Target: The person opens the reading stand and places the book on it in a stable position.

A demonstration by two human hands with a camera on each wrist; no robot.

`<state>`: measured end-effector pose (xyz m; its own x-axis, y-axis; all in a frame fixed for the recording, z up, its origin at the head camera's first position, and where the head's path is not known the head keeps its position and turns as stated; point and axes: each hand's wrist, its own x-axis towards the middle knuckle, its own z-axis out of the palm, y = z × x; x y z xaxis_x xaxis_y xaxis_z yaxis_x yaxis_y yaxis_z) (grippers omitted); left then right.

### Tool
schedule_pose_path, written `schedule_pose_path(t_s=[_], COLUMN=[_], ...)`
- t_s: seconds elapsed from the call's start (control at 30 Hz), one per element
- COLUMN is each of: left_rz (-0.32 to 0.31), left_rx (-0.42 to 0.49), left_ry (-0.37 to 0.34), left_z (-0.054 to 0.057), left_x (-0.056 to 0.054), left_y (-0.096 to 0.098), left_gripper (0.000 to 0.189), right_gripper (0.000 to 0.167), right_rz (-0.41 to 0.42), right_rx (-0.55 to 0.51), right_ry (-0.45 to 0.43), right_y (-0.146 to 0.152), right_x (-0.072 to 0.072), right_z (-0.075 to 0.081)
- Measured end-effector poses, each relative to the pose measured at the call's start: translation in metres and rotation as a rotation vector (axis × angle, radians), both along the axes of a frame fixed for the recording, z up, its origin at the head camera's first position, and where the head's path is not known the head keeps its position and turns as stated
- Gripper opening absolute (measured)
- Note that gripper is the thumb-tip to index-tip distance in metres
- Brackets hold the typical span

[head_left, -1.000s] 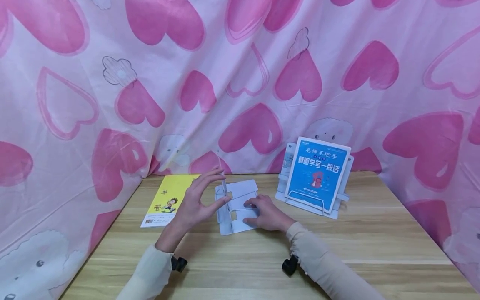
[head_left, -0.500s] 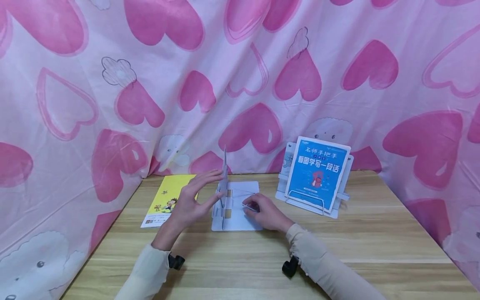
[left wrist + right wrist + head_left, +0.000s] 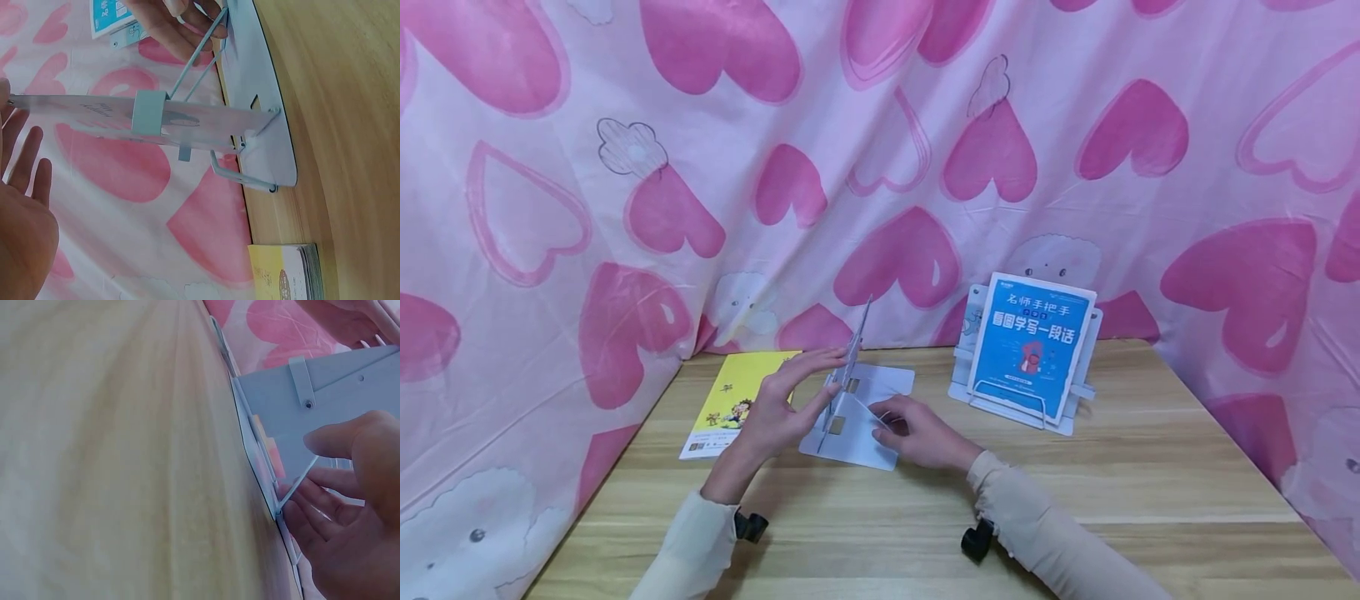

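Note:
A pale blue-white metal book stand (image 3: 880, 382) stands on the table between both hands. Its panel (image 3: 212, 125) is raised from the base plate and leans a little to the right in the head view. My left hand (image 3: 767, 417) holds the panel's upper edge between thumb and fingers. The right hand (image 3: 928, 437) has its fingers curled about the stand's wire leg (image 3: 299, 481), which slants up between base and panel. In the left wrist view, a small clip (image 3: 150, 112) sits on the panel and a bent wire page holder (image 3: 240, 178) sticks out below it.
To the left lies a yellow booklet (image 3: 722, 400), partly behind the left hand. At the back right, a blue book (image 3: 1033, 333) rests on a second stand (image 3: 1084, 392). A pink heart-patterned cloth (image 3: 895, 258) hangs behind the wooden table (image 3: 1075, 475).
The stand's base has turned on the table, and its panel now tilts rightward at the top. The right hand has shifted slightly left, with the wire leg raised off the base.

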<state>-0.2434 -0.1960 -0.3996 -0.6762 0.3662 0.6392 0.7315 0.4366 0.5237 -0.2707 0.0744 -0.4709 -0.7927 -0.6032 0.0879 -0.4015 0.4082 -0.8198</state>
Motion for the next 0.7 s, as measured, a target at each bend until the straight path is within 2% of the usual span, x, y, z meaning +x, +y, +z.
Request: schedule_pose_path(t_s=[0.2, 0.4, 0.6, 0.7], left_rz=[-0.056, -0.103, -0.077, -0.039], left_rx=[0.006, 0.000, 0.000, 0.008], left_ry=[0.025, 0.004, -0.015, -0.069], left_z=[-0.001, -0.003, -0.004, -0.007], left_x=[-0.001, 0.000, 0.000, -0.004], left_y=[0.006, 0.013, 0.011, 0.007], left_gripper=[0.047, 0.054, 0.052, 0.048], right_gripper=[0.049, 0.051, 0.049, 0.046], right_rz=[0.015, 0.023, 0.001, -0.027], right_rx=[0.028, 0.032, 0.016, -0.018], right_ry=[0.007, 0.016, 0.027, 0.062], right_y=[-0.001, -0.002, -0.004, -0.008], right_x=[0.003, 0.003, 0.006, 0.010], right_z=[0.002, 0.000, 0.001, 0.003])
